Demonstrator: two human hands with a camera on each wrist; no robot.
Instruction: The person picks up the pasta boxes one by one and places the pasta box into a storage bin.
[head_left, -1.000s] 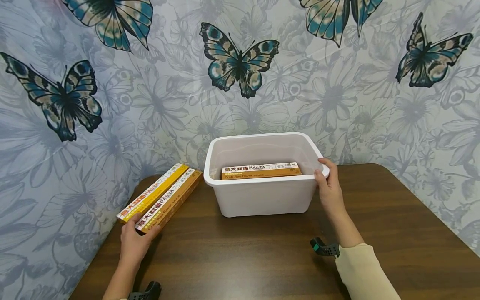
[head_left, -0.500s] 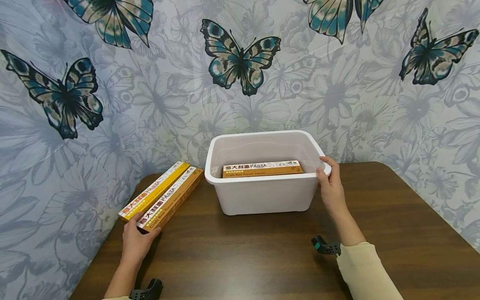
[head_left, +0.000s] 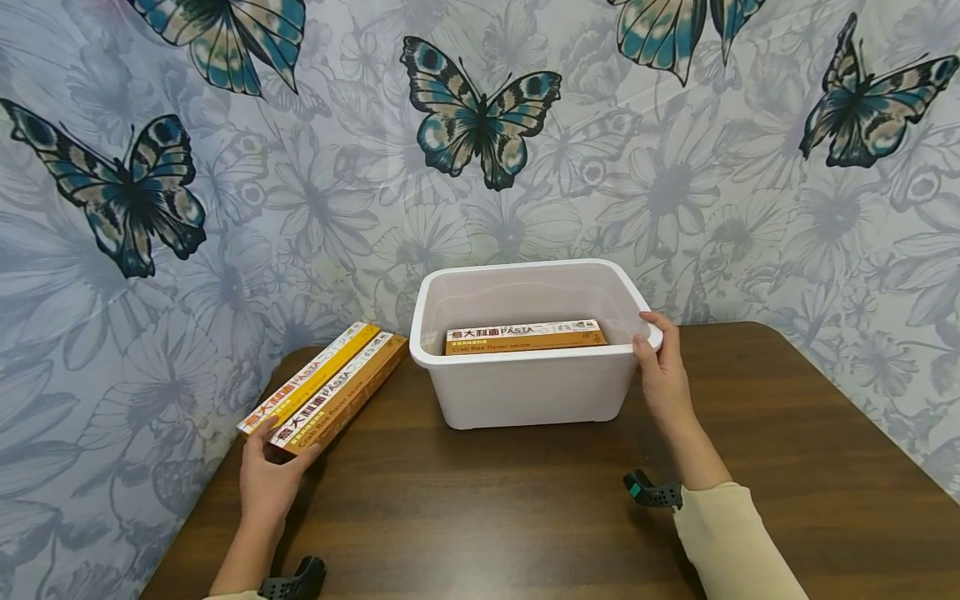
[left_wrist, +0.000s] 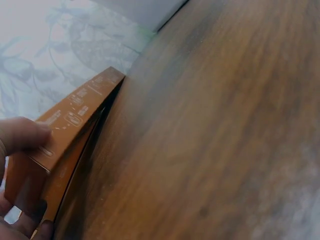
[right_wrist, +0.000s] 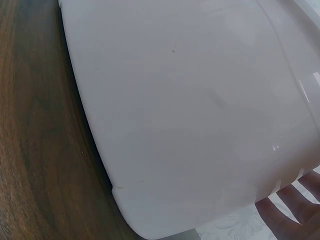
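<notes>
At the left, my left hand [head_left: 266,487] pinches the near end of a brown-and-white pasta box [head_left: 348,392], which lies beside a yellow-and-white one [head_left: 315,375]. In the left wrist view the thumb of that hand [left_wrist: 22,134] presses on the side of the brown box [left_wrist: 75,112], whose near end is tilted up above another box surface. My right hand [head_left: 663,379] grips the right rim of a white bin [head_left: 532,390]; one brown pasta box [head_left: 525,340] lies inside it. The right wrist view shows fingers [right_wrist: 282,217] against the bin wall [right_wrist: 185,100].
The brown wooden table [head_left: 480,500] extends in front of the bin and to its right. Behind it hangs a cloth [head_left: 322,208] with butterflies and flowers. Dark bands circle both wrists.
The near end of the brown box at the left has risen slightly with my left hand. My right hand keeps its hold on the bin rim; the head view has shifted slightly.
</notes>
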